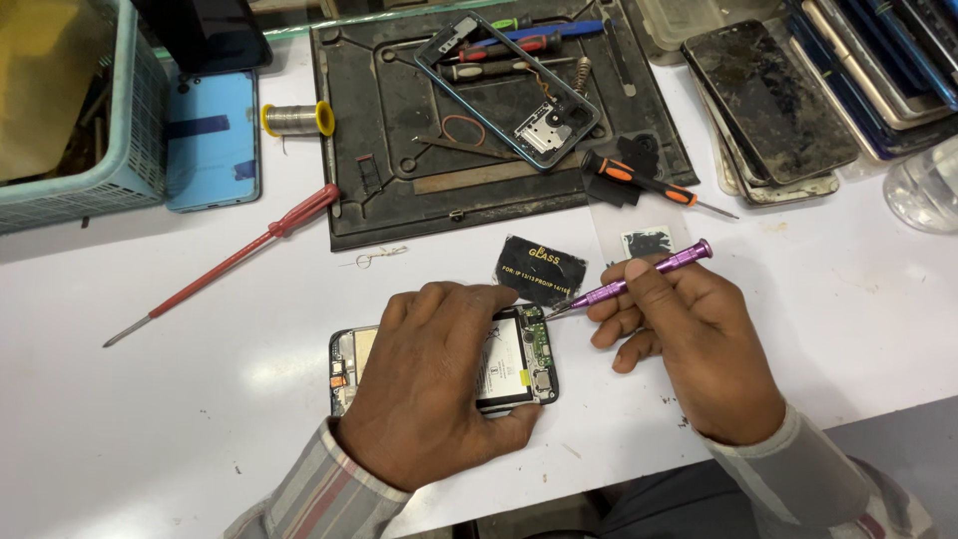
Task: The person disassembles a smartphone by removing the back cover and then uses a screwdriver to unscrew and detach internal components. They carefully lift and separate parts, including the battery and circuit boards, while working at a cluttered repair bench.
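Opened phone [519, 361], back off and board exposed, lies near the worktop's [150, 419] front edge, pinned flat under the left hand [434, 384], fingers spread over it. Right hand [689, 339] fingers pinch a purple screwdriver [639, 279], tip on the board's upper corner: judged a screw step; next calls for steady, upright turning.

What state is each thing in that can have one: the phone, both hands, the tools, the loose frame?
Opened phone: back off, battery and board exposed, flat on table.
Left hand: pressed over the phone, holding it down.
Right hand: gripping purple screwdriver, tip on the phone's board.
Red screwdriver: lying loose, untouched.
Orange-handled screwdriver: lying at the mat's edge.
Phone frame: empty, on black mat.
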Action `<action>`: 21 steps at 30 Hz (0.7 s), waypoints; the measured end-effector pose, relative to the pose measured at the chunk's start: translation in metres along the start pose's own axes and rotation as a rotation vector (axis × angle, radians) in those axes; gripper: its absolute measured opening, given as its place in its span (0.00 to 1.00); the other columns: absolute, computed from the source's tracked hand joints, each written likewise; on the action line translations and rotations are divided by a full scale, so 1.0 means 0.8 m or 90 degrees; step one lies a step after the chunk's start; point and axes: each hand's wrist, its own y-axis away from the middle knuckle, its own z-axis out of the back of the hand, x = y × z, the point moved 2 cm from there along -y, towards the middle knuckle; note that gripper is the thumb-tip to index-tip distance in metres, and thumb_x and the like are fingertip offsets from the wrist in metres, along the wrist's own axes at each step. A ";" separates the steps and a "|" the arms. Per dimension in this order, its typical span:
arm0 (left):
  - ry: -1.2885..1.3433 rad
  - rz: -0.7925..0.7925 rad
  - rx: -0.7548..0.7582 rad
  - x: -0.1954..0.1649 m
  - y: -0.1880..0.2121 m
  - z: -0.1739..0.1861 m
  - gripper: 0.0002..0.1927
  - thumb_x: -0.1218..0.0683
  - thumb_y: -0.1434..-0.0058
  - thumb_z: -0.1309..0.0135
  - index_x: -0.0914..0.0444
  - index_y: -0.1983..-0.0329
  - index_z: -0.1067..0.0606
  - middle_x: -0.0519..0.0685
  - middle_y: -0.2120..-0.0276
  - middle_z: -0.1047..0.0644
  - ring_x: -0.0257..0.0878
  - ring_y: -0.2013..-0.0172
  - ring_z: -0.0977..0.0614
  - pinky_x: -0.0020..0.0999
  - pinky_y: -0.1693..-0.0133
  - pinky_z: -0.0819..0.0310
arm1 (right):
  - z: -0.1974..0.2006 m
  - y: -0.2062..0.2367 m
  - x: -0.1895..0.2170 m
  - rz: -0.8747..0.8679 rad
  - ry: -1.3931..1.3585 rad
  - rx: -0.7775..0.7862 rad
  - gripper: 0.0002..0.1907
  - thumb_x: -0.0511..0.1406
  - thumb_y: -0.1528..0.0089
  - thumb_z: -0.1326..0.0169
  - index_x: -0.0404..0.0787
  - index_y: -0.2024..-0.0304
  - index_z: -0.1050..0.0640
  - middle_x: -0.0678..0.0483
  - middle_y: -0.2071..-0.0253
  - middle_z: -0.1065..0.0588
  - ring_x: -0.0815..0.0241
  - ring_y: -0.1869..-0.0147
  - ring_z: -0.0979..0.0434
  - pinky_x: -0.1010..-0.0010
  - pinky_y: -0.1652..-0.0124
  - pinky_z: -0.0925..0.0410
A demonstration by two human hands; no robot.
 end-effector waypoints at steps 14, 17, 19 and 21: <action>-0.049 -0.037 0.000 0.001 0.004 -0.004 0.43 0.43 0.57 0.35 0.69 0.40 0.29 0.55 0.53 0.26 0.50 0.51 0.27 0.47 0.51 0.38 | 0.003 -0.004 -0.005 -0.057 -0.051 0.031 0.20 0.42 0.30 0.57 0.30 0.55 0.24 0.44 0.64 0.20 0.57 0.65 0.19 0.68 0.71 0.27; -0.058 -0.030 0.017 0.002 0.004 -0.004 0.41 0.43 0.56 0.35 0.68 0.41 0.27 0.55 0.53 0.26 0.50 0.51 0.27 0.47 0.51 0.38 | 0.003 -0.005 -0.006 -0.062 -0.055 0.038 0.21 0.42 0.30 0.57 0.30 0.54 0.24 0.45 0.64 0.20 0.57 0.65 0.19 0.69 0.70 0.27; -0.063 -0.027 0.023 0.002 0.003 -0.005 0.40 0.43 0.56 0.35 0.68 0.42 0.27 0.54 0.53 0.26 0.49 0.51 0.27 0.47 0.51 0.38 | 0.002 -0.005 -0.007 -0.059 -0.064 0.039 0.21 0.42 0.30 0.57 0.30 0.54 0.24 0.44 0.64 0.20 0.57 0.64 0.19 0.68 0.69 0.27; -0.058 -0.034 0.017 0.002 0.002 -0.005 0.41 0.40 0.57 0.34 0.68 0.43 0.26 0.55 0.53 0.26 0.50 0.51 0.28 0.47 0.51 0.38 | 0.001 -0.004 -0.007 -0.051 -0.070 0.041 0.21 0.43 0.30 0.56 0.30 0.54 0.24 0.44 0.63 0.20 0.57 0.63 0.18 0.68 0.68 0.26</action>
